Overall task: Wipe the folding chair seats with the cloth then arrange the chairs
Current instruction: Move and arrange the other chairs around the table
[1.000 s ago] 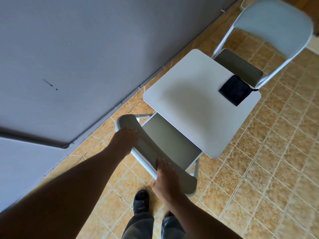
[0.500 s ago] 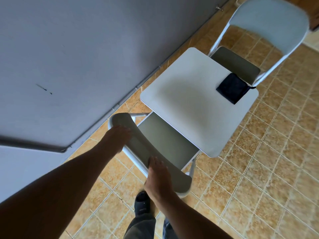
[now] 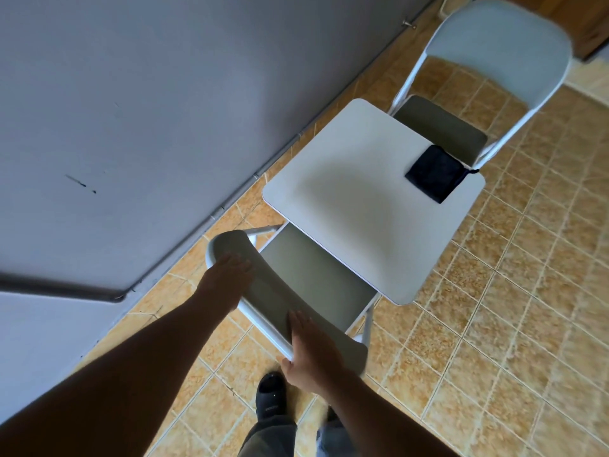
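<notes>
Tiled floor (image 3: 494,324), small table (image 3: 362,225). Our left hand (image 3: 224,282) and right hand (image 3: 309,351), fingers flattening since last look, seemingly releasing near chair (image 3: 280,291); cloth (image 3: 435,173) parked, arranging nearly done.

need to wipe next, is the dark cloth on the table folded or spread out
Folded. The dark cloth lies as a compact square near the white table's far corner, with a cord trailing off one side.

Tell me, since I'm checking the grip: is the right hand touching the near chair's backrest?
Touching. The head view shows the right hand lying flat on the near chair's backrest, its fingers overlapping the top edge with no gap.
</notes>
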